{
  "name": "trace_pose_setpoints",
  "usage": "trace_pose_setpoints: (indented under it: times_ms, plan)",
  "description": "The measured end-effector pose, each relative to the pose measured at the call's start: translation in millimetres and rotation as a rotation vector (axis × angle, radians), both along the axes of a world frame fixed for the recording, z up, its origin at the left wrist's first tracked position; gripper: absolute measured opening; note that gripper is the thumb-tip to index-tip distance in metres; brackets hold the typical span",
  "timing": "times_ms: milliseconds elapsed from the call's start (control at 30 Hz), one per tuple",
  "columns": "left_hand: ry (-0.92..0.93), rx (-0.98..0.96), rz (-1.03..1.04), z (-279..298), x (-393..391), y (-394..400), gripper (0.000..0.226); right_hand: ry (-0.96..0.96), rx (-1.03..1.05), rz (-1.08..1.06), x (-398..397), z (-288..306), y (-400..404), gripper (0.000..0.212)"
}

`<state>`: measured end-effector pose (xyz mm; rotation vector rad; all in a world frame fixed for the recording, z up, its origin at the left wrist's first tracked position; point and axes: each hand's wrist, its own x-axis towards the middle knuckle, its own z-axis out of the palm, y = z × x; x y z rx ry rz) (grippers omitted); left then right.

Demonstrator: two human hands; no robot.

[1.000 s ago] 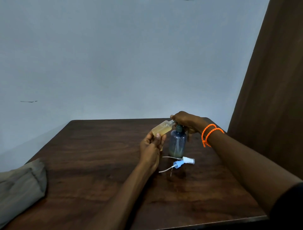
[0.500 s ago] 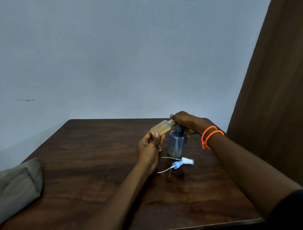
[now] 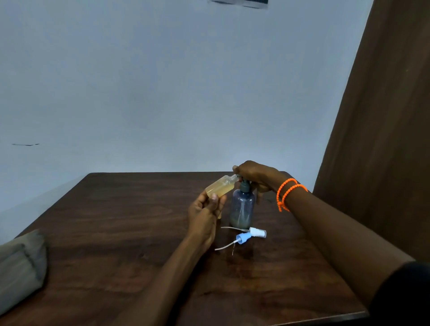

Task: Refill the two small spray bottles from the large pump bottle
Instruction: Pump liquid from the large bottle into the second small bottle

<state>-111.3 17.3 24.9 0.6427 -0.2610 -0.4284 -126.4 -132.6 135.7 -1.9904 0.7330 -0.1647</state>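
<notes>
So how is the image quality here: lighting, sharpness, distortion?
Head view: dim, even light with a bluish cast; the table shows soft sheen but no harsh glare. The hands, left and right, the small bottle and the pump bottle look soft. Wide-angle distortion tilts the brown curtain.

Between the earlier frames and now, little differs. The right hand [image 3: 254, 176] sits slightly higher on the dark pump head of the large translucent blue-grey pump bottle [image 3: 242, 208]. The camera has tilted upward: a dark strip on the wall [image 3: 239, 2] now appears at 12 o'clock.
</notes>
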Motion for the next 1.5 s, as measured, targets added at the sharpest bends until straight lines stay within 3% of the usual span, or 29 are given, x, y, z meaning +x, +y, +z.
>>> trace_pose_setpoints:
  times_ms: [1000, 1167, 1333, 1500]
  plan:
    - [0.012, -0.008, -0.008, 3.4, -2.0, 1.7, 0.032, -0.043, 0.003, 0.01, 3.0, -6.6, -3.0, 0.026]
    - [0.001, 0.016, -0.006, 4.1, -1.9, 2.1, 0.031, -0.056, 0.083, 0.003, 2.7, -9.0, -2.8, 0.022]
    - [0.008, 0.011, -0.002, 4.7, -3.4, 4.4, 0.029, 0.003, -0.026, 0.003, 0.9, -1.1, -3.6, 0.027]
    - [-0.004, 0.028, 0.012, 6.0, -2.4, 3.8, 0.028, -0.058, 0.023, 0.012, 5.6, -9.9, -4.7, 0.023]
